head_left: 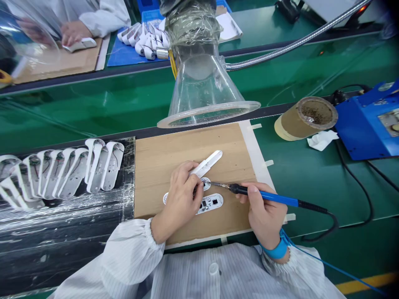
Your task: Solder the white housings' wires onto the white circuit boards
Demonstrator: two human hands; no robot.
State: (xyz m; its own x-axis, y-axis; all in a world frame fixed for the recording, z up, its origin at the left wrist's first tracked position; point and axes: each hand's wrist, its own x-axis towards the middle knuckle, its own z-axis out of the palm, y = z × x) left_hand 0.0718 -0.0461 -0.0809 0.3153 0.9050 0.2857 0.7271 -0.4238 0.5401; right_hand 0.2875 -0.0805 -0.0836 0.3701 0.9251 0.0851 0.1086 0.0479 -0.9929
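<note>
A soldering iron (pixel 279 198) with a blue handle is held in my right hand (pixel 266 211), closed around the grip. Its tip reaches left to a small white circuit board (pixel 206 183), partly hidden under my left fingers. My left hand (pixel 183 191) is closed on a long white plastic housing (pixel 209 162), which sticks out up and right from the fingers. Just below lies another white circuit board (pixel 212 202) with dark chips, its left end covered by my hand. The white end of a further piece (pixel 165 198) shows left of my hand.
Cardboard (pixel 156 158) lies under the work. Several curved white housings (pixel 71 172) with wires stand at left. A clear fume hood (pixel 205 91) hangs ahead. At right are a brown cup (pixel 289 122), crumpled tissue (pixel 322 140) and blue soldering station (pixel 368 124). A co-worker's hand (pixel 75 33) is across.
</note>
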